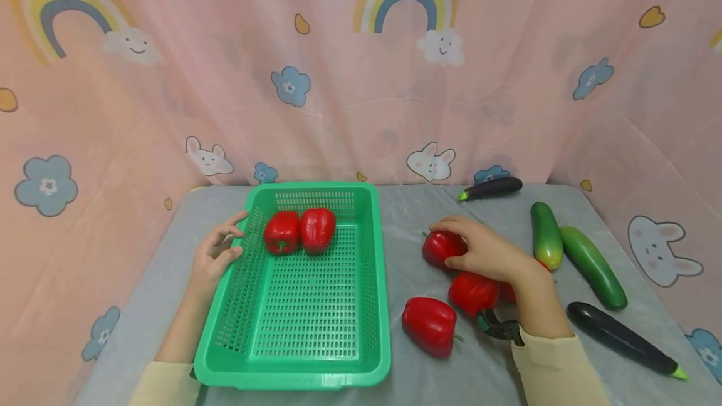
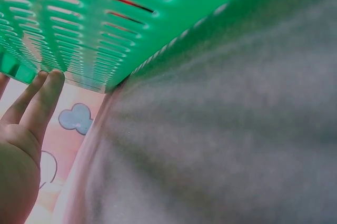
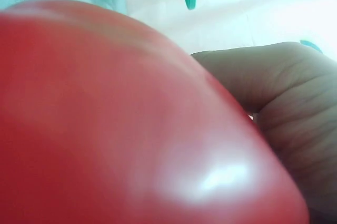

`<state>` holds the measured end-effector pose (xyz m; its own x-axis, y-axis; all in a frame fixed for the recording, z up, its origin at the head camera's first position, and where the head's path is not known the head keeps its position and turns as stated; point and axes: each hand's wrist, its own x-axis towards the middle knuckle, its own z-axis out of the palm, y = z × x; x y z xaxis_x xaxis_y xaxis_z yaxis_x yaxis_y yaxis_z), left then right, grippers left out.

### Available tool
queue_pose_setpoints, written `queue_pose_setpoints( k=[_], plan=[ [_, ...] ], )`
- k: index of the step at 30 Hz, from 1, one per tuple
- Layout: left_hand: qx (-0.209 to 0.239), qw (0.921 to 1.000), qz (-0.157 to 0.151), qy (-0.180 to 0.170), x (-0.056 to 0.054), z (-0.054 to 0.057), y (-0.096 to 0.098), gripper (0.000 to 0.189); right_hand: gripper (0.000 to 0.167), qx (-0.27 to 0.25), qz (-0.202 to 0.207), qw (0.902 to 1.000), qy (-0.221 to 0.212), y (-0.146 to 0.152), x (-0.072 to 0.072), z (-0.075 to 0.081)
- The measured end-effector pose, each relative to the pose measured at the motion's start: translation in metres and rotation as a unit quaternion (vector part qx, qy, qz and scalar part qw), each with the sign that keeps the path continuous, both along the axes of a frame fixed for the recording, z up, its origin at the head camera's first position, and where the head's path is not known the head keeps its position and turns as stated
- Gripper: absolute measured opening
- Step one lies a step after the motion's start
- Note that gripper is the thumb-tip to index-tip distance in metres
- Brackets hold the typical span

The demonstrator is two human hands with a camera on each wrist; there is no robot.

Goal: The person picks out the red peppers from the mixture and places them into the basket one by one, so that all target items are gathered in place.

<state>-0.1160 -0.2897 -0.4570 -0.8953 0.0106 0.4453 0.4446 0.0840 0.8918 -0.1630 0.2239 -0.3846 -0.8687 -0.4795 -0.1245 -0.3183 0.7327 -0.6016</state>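
My left hand is at the left side of a green plastic basket, its fingertips against the outer wall near the rim. Two red bell peppers lie together at the basket's far left inside. Right of the basket, my right hand grips a red bell pepper between thumb and fingers. Under that wrist lies another red bell pepper, and a further one sits closer to me. More red shows partly behind the forearm. A red pepper surface fills much of the right wrist view.
Two green cucumber-like vegetables lie on the right of the grey-covered table. One eggplant is at the near right, another at the back edge. A pink patterned curtain hangs behind the table and along its sides.
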Motion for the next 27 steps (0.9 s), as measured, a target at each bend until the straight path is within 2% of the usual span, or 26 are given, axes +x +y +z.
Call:
queue_pose_setpoints(
  k=[11,15,27],
  plan=[
    [0.005,1.0,0.0,0.002,-0.001,-0.001,0.0,0.017,0.068,-0.01,-0.019,0.9995,0.023,0.001,-0.002,-0.003],
    [0.003,0.9999,0.004,-0.009,-0.001,-0.001,-0.001,0.018,0.068,-0.01,-0.019,0.9991,0.036,-0.001,-0.002,-0.002],
    [0.0,0.9998,0.007,-0.02,-0.001,-0.001,-0.002,0.017,0.071,-0.013,-0.031,0.9974,0.064,-0.009,0.001,0.007]
  ],
)
